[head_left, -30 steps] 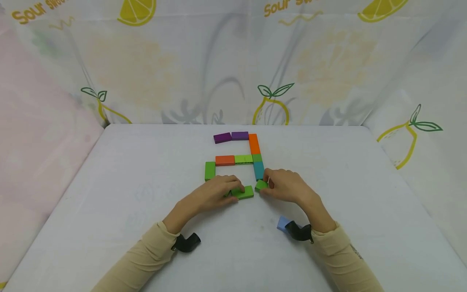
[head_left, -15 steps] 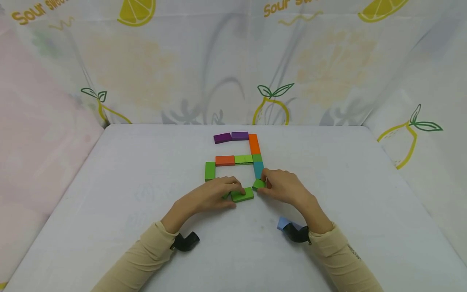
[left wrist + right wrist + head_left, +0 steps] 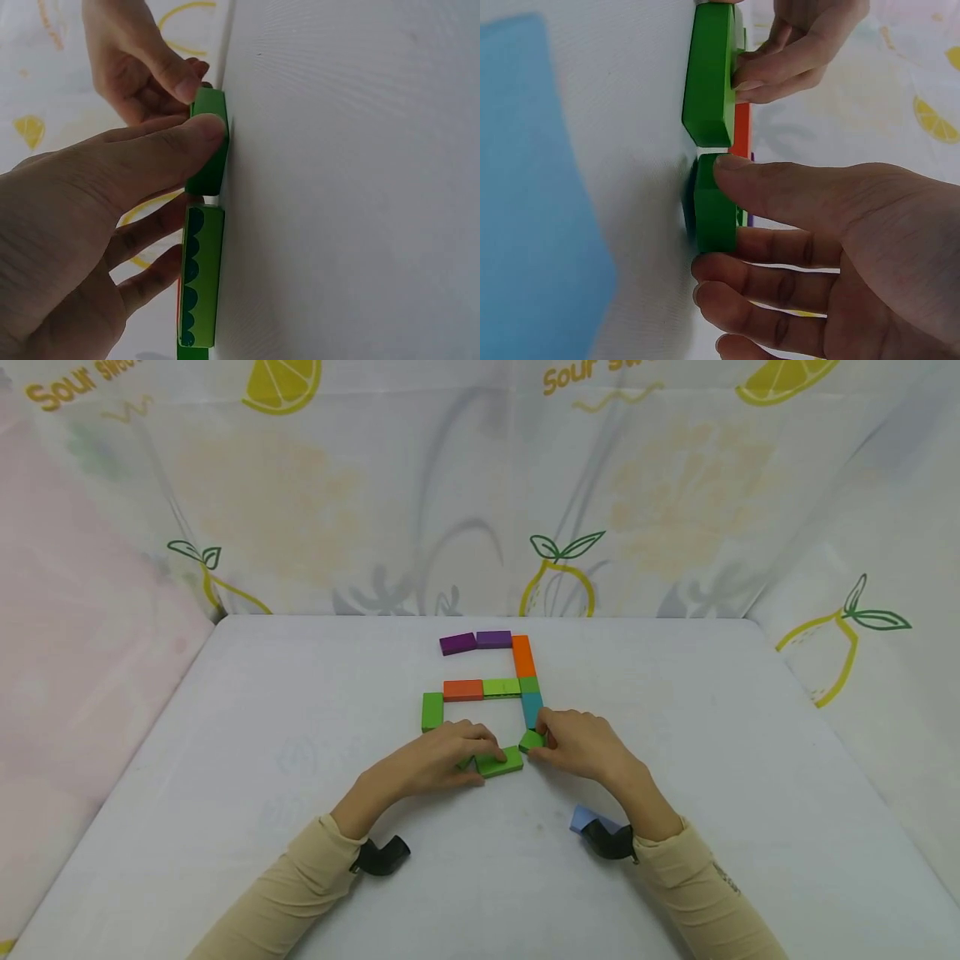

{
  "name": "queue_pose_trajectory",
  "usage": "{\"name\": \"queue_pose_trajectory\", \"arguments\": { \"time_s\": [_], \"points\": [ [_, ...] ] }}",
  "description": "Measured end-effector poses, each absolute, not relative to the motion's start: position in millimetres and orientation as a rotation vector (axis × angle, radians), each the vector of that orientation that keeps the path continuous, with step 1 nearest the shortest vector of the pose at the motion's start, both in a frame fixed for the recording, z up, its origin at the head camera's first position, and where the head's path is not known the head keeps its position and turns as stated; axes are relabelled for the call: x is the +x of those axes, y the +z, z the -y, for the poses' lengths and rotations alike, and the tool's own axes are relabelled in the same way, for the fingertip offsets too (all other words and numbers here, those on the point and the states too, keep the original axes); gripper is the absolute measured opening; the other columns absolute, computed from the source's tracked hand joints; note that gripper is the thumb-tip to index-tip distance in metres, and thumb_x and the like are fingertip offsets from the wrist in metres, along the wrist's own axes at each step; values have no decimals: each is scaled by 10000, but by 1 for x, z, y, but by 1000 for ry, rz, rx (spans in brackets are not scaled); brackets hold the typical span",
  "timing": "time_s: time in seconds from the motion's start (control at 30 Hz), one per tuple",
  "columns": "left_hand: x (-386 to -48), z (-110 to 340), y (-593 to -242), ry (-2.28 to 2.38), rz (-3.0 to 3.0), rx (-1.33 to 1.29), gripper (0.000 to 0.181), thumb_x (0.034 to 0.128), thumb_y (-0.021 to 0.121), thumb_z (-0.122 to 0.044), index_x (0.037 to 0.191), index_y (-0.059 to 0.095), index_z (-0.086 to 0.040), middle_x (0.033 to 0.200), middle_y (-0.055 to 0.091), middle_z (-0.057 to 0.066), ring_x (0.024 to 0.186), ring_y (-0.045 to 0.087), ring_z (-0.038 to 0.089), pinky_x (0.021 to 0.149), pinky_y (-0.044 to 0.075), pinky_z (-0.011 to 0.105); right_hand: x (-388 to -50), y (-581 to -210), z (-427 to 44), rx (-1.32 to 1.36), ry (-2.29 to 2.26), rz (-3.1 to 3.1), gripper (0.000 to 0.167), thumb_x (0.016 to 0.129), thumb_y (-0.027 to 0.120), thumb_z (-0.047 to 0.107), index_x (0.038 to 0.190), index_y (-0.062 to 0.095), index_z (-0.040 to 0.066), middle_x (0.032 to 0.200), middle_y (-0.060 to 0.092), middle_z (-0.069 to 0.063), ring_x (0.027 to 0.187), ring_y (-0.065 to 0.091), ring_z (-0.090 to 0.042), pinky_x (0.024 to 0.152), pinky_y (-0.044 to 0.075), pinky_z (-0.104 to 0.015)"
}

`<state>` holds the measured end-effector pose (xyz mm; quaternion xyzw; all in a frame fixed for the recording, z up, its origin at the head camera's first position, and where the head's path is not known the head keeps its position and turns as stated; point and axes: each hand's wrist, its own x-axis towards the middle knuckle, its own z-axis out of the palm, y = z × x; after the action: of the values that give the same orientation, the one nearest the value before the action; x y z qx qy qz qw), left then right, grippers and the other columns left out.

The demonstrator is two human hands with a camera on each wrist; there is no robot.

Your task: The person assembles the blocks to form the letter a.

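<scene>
My left hand (image 3: 438, 758) pinches a long green block (image 3: 501, 762) lying tilted near the front of a figure of coloured blocks. In the left wrist view its thumb presses the block's near face, and another green block (image 3: 202, 277) with dark scallops lies beside it, mostly under that hand in the head view. My right hand (image 3: 588, 742) holds a small green block (image 3: 531, 741) between thumb and fingers, at the near end of a teal block (image 3: 531, 710). A narrow gap separates the small block from the long one (image 3: 709, 82) in the right wrist view.
Behind the hands lie an upright green block (image 3: 432, 712), a red-orange block (image 3: 462, 691), a light green block (image 3: 501, 687), an orange block (image 3: 523, 656) and two purple blocks (image 3: 493, 639). A light blue block (image 3: 583, 818) lies partly under the right wrist's black camera mount (image 3: 609, 842).
My right hand has shifted slightly left with the small green block, which is now closer to the long one. The long green block has tilted a little; the left hand is nearly still.
</scene>
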<state>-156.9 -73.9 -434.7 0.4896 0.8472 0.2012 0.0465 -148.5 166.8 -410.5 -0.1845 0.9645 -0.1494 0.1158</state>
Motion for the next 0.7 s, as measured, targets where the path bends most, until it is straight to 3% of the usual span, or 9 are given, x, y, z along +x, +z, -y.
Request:
{"name": "queue_pose_trajectory", "arguments": {
  "time_s": [0.23,0.7],
  "points": [
    [-158,72,-435,590,-2602,1529,334,811,748,-217,1133,664,-186,1136,637,-21,1016,602,140,872,498,297,-149,-412,-167,-538,-422,-2827,285,826,722,298,976,589,96,733,593,22,617,511,-101,539,410,-233],
    [-160,74,-434,567,-2658,1452,430,810,742,-320,1211,621,-224,1188,609,-63,1101,539,140,932,430,348,-148,-408,-168,-530,-432,-2816,289,830,719,295,998,593,96,740,599,15,618,512,-109,539,405,-237]
  ]
}}
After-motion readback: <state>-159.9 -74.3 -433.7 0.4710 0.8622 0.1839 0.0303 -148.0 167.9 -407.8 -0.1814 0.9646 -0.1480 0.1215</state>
